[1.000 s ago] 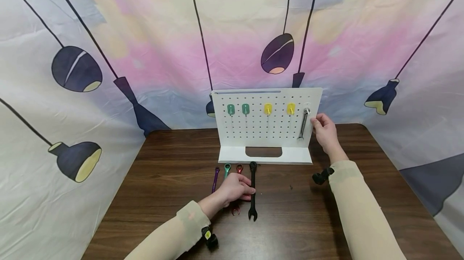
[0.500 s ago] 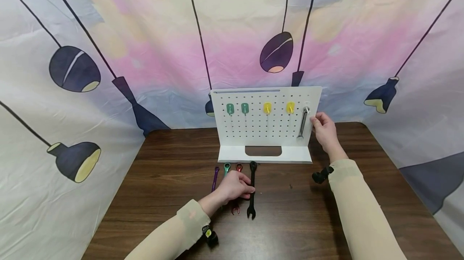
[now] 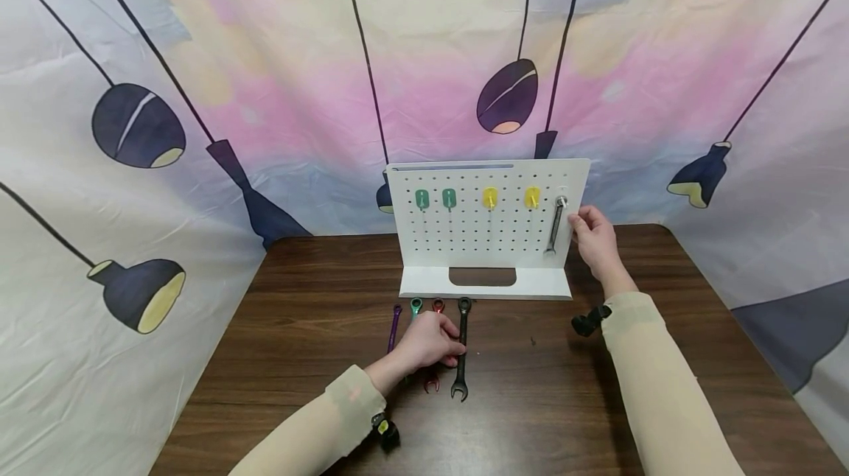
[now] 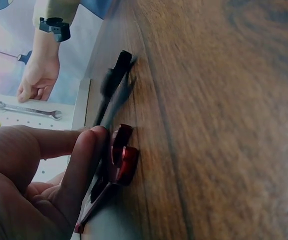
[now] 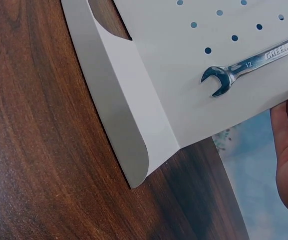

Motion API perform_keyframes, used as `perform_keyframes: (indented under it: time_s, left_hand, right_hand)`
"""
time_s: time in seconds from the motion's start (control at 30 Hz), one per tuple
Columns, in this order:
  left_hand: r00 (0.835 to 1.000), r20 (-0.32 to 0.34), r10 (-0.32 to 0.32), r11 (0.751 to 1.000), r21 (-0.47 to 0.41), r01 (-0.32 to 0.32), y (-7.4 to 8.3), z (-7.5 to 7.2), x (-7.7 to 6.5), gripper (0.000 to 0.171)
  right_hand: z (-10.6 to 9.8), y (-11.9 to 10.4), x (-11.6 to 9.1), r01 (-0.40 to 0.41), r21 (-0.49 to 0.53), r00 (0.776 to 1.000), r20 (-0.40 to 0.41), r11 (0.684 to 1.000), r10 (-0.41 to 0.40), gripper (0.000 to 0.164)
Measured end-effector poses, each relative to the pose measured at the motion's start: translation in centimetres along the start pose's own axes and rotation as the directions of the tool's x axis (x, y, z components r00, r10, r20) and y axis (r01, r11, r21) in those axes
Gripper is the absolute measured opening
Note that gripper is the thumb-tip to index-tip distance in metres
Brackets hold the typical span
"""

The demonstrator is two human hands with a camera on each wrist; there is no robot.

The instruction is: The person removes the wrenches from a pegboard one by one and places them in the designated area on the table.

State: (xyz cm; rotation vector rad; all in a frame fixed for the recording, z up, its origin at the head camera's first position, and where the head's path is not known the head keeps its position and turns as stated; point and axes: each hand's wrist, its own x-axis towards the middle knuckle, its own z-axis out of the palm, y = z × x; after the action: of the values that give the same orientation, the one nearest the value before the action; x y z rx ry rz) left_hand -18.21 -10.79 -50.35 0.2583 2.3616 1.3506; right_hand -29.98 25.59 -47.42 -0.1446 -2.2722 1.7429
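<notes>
Thumb and fingers of my left hand (image 3: pixel 427 342) pinch a black combination wrench (image 3: pixel 463 329) by the middle of its shank, close over the table. In the left wrist view this wrench is blurred and partly behind the fingertips. Beside it lies a red wrench (image 4: pixel 126 162), half covered by the hand in the head view. My right hand (image 3: pixel 597 240) grips the right edge of a white pegboard stand (image 3: pixel 414 281), thumb in front. Near that edge a silver wrench (image 5: pixel 256 62) marked 12 hangs on a hook, its open end downward.
Purple (image 3: pixel 394 325) and green (image 3: pixel 416 306) wrenches lie left of the red one on the brown wooden table (image 3: pixel 298 329). Two green hooks (image 3: pixel 422 200) and two yellow hooks (image 3: pixel 490 198) sit on the pegboard. A patterned curtain (image 3: pixel 278 93) hangs behind.
The black wrench has turned slightly in my left fingers: its open end has shifted left, and the hole of its ring end shows more. My right hand stays on the board's edge.
</notes>
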Motion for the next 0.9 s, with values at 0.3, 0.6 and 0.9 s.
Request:
perform_keyframes:
  time_s: [0.3,0.6,0.9]
  left_hand:
    - [1.000,-0.014,0.016,0.999,0.029,-0.016,-0.11,0.01,0.03,0.018]
    - [1.000,-0.006,0.019,1.000,0.013,-0.019,0.16,0.07,-0.12,0.018]
    - [1.000,-0.010,0.011,1.000,-0.007,-0.011,0.40,-0.30,-0.11,0.017]
  right_hand:
    - [0.05,-0.09,-0.08,0.004,-0.001,1.000,0.002,1.000,-0.004,0.037]
    - [-0.17,-0.01,-0.16,-0.018,-0.011,1.000,0.001,1.000,0.018,0.036]
    - [-0.07,-0.13,-0.07,-0.004,0.004,1.000,0.013,1.000,0.004,0.035]
